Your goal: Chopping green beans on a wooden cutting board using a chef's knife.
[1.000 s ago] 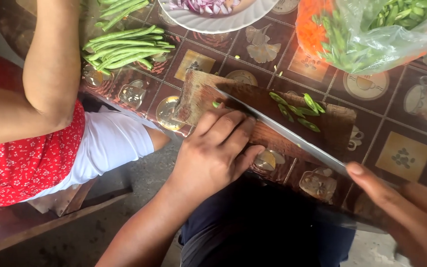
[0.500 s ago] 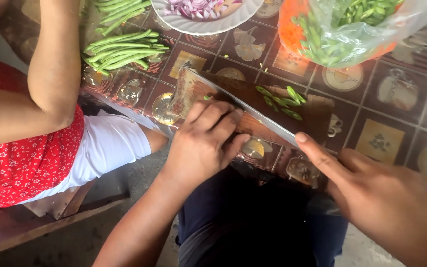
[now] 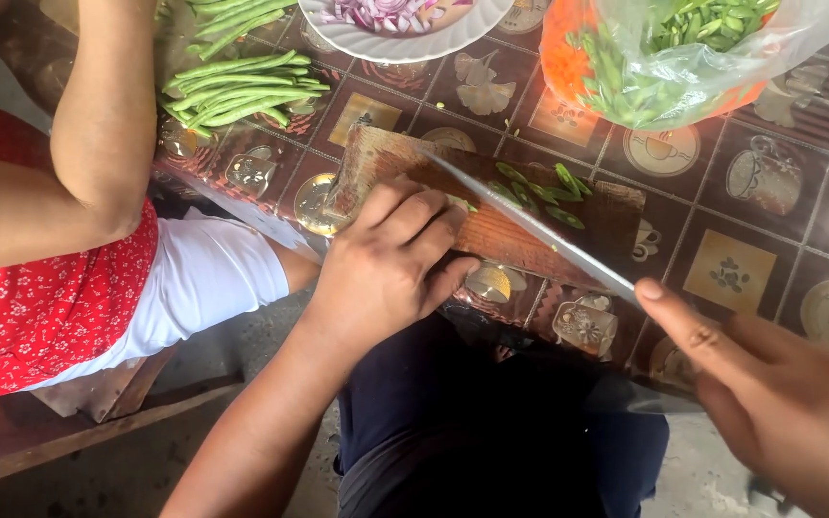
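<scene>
Left hand: the left hand [image 3: 390,273] lies palm down on the near edge of the wooden cutting board [image 3: 491,230], fingers bent and pressing down on something at their tips; it looks like a green bean, though the fingers hide nearly all of it.
Right hand: the right hand [image 3: 779,398] is wrapped around the handle of the knife [image 3: 539,230], forefinger stretched along the back of the blade.
Knife: its long blade slants across the board, tip toward the far left corner, edge just beside the left fingertips.
Cut pieces: sliced bean pieces [image 3: 539,192] lie on the board beyond the blade, toward its far edge.
Whole beans: a heap of green beans [image 3: 242,91] sits near the table's left edge.
Table: the patterned tablecloth [image 3: 750,278] also carries a white plate of chopped red onion [image 3: 390,19] at the far edge and a clear plastic bag [image 3: 683,58] of cut beans at the far right.
Other person: a bare arm [image 3: 98,125] in a red floral top rests at the left edge.
</scene>
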